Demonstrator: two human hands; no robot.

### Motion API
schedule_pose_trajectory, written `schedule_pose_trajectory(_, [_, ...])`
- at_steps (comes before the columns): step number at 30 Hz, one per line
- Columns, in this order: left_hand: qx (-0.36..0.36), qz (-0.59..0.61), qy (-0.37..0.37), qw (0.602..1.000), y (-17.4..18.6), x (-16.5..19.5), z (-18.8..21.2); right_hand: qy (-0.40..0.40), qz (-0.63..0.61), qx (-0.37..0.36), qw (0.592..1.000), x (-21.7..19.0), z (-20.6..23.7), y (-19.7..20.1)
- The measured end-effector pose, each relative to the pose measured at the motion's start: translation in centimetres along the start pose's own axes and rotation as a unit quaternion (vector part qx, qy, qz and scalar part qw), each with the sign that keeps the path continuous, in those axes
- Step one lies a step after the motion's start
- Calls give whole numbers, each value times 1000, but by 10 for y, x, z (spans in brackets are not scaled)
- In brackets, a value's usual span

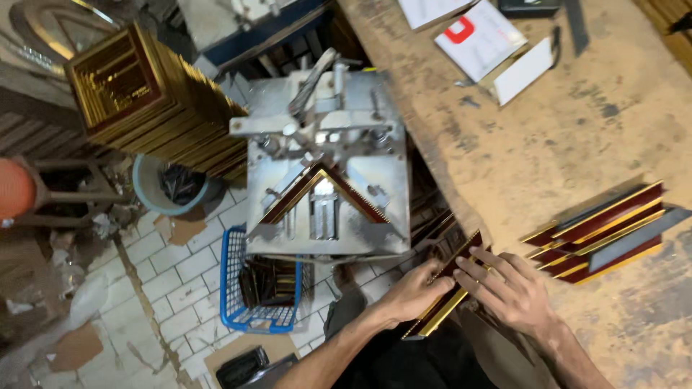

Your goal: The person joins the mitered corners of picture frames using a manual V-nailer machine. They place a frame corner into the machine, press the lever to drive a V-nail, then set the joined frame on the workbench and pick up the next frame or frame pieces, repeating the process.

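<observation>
My left hand (409,294) and my right hand (508,287) both grip a stack of dark red and gold frame mouldings (445,295) at the near edge of the wooden workbench (548,144). The strips run diagonally, their upper ends near the bench edge. Ahead stands a grey metal corner-joining machine (324,187), and two moulding pieces (317,191) lie on its bed, meeting in a pointed corner. More cut mouldings (598,230) lie in a pile on the bench, just right of my right hand.
A tall stack of finished gold frames (144,94) stands to the left of the machine. Below it are a round tub (169,187) and a blue wire basket (263,281) holding strips. Papers and a small box (490,39) lie at the far end of the bench. The floor is tiled.
</observation>
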State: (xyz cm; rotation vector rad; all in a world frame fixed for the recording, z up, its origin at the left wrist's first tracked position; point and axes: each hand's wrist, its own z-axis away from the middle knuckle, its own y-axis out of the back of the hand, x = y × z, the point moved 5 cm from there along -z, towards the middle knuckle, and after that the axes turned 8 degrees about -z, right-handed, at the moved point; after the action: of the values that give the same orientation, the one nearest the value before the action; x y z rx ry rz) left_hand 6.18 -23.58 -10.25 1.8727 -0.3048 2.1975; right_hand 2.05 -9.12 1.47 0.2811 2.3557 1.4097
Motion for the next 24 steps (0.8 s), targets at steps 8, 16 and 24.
schedule_pose_trajectory(8, [369,-1,236,899,183,-79,200,-191,-56,5,980,-40,-79,-92])
schedule_pose_trajectory(16, [321,-195,130,918,237,-51,225,-162,85,-8,983,-38,-129,-220])
schedule_pose_trajectory(24, [342,-486,-139,792,295,-20,150,-163,29,-54,985,-87,-77,-211])
